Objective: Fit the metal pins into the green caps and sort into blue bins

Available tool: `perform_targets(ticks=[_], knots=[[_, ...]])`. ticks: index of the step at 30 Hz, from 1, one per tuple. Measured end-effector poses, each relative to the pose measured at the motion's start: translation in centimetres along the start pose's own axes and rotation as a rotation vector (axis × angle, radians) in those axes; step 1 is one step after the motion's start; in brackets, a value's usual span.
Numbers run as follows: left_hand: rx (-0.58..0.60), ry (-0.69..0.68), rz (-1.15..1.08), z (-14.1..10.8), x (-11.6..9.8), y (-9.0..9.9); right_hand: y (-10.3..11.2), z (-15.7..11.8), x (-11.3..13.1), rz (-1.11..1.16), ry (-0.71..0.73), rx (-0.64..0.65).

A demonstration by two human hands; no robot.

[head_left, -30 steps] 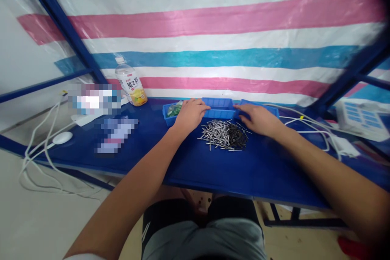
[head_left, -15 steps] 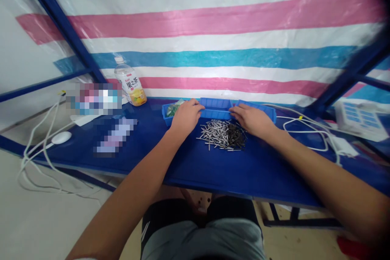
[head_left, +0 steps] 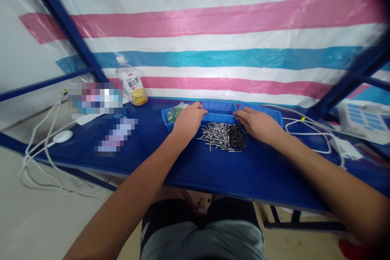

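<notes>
Right along the back edge of the dark blue surface (head_left: pixel 207 174), three shallow blue plastic trays stand roughly in a row, with both hands at the middle one. The left hand (head_left: pixel 189 120) has its fingers bent and nearly closed, the tips at the left end of the middle blue tray (head_left: pixel 221 118). The right hand (head_left: pixel 257 122) is curled likewise, its fingertips at that tray's right end; how firmly either hand grips the tray, I cannot tell. Between the two wrists, just in front of the middle tray, a loose heap of thin metal pins (head_left: pixel 225 136) lies on the surface, bright silver toward its left side and blackish toward its right.

The left blue tray (head_left: pixel 165 118), partly hidden by the left hand, holds something green in clear plastic (head_left: pixel 173 114). The right blue tray (head_left: pixel 276 114) sits behind the right hand and is partly covered by it. Toward the surface's back left corner stands a clear plastic bottle with a white cap and a yellow-and-white label (head_left: pixel 133 85). A white plug-like block (head_left: pixel 347 149) lies toward the right edge, near a white box with blue panels (head_left: pixel 364 120).
</notes>
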State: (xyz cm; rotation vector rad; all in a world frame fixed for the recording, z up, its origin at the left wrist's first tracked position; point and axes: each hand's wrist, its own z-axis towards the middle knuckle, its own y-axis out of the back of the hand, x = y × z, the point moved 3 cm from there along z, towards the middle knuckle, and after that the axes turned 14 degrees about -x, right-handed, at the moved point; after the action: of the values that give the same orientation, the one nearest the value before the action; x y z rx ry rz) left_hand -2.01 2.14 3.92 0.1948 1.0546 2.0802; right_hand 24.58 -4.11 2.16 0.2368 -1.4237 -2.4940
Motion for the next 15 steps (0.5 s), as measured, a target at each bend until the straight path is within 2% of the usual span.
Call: perform_targets(ticks=[15], knots=[[0.061,-0.109,-0.117,0.8,1.8,0.0,0.5,-0.1,0.4,-0.013,-0.023,0.015]])
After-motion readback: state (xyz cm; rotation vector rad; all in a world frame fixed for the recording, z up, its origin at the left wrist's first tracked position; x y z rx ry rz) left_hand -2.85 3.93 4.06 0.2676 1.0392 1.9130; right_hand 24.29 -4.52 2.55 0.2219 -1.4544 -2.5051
